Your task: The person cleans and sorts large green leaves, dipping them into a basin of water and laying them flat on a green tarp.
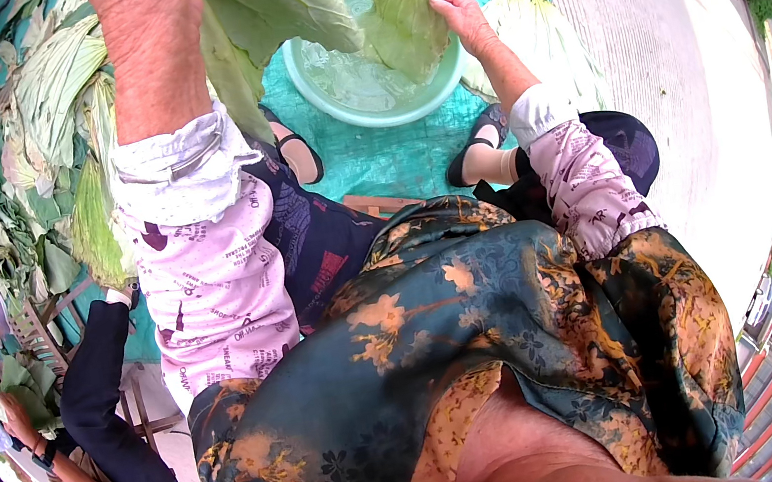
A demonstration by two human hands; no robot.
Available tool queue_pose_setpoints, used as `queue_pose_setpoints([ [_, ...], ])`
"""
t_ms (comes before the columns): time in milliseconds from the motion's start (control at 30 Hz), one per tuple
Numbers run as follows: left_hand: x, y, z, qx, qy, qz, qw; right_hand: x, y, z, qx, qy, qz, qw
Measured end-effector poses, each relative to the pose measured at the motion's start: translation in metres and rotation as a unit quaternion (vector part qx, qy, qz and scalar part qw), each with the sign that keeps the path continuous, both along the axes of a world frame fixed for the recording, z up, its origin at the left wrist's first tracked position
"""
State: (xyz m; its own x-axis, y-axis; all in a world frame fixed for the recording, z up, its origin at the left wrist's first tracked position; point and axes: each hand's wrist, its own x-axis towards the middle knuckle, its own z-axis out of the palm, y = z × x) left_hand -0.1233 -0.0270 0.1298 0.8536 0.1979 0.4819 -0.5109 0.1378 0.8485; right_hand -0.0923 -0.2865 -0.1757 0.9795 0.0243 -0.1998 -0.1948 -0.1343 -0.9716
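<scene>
My right hand (472, 22) pinches the edge of a folded green lotus leaf (407, 24) between thumb and fingers. That leaf is held over a pale green plastic basin (383, 119) of clear water (344, 86); I cannot tell whether its lower edge touches the water. At the top left my left forearm (156, 58) reaches out of the picture, so my left hand is out of view. Beside that forearm hangs a large lotus leaf (279, 2), partly over the basin's left side. What holds it up is hidden.
Teal sheeting (363, 162) lies under the basin and my feet. Folded pale leaves (540, 42) rest to the right, beside concrete paving (677, 85). Leaves are heaped on the left (61, 117). Another person's hand (20, 423) holds leaves near a wooden chair (37, 334).
</scene>
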Motion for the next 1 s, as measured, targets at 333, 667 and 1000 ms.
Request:
queue_pose_setpoints([
  [333, 0.009, 0.007, 0.000, 0.024, 0.071, 0.022, 0.997, -0.002, 0.005, 0.027, 0.034, -0.014, 0.014, 0.999],
  [667, 0.011, 0.006, -0.010, 0.100, 0.029, 0.147, 0.984, -0.003, -0.010, 0.033, 0.020, -0.016, -0.041, 0.999],
  [1000, -0.019, 0.019, -0.001, 0.292, 0.021, 0.199, 0.935, 0.000, -0.139, 0.014, 0.115, 0.030, -0.047, 0.992],
])
